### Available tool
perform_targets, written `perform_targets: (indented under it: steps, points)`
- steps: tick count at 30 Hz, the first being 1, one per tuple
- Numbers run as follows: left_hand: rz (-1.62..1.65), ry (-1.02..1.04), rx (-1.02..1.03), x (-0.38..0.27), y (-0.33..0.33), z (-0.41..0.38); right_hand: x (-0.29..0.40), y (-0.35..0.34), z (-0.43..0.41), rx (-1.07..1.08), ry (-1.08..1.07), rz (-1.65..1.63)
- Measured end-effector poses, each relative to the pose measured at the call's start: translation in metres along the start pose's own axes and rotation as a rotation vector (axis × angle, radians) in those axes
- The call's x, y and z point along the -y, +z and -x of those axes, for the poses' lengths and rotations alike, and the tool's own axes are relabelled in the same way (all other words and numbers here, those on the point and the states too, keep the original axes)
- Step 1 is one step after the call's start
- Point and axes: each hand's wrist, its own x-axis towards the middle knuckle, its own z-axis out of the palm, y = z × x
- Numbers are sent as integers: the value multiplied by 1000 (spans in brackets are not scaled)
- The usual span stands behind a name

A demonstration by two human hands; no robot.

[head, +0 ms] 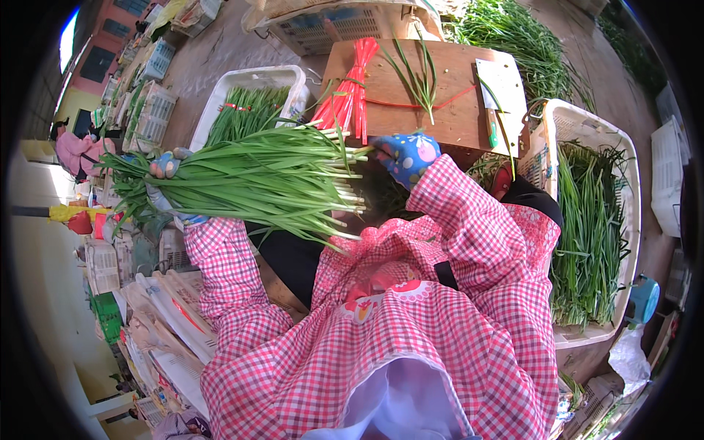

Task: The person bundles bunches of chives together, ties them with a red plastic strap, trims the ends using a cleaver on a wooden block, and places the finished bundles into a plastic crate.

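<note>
My left hand [165,165], in a patterned glove, grips a thick bunch of garlic chives [258,176] by its leafy end. The bunch lies level across my lap, its pale cut stem ends pointing right. My right hand [407,158], in a blue spotted glove, is bent at those stem ends. Its fingertips meet one yellowish stem end, but whether they pinch it cannot be told. Just beyond my hands is a wooden board [396,71]. On it lie red plastic ties [352,88], a few loose chives [423,82] and a knife [492,93] with a green-and-white handle.
A white crate [297,82] at the left holds chives, one bunch banded in red. Another crate [635,176] on my right is filled with leafy chives. Behind the board are a covered crate [335,25] and a heap of greens [517,38]. A person in pink [82,151] is far left.
</note>
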Motion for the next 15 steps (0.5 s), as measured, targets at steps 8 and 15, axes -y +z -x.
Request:
perform_targets:
  steps: [8, 15]
  points:
    - [-55, 83, 1, -22, 13, 9, -25, 3, 62, 306, 323, -295]
    - [-69, 150, 34, 27, 31, 5, 37, 79, 34, -1, 564, -1563]
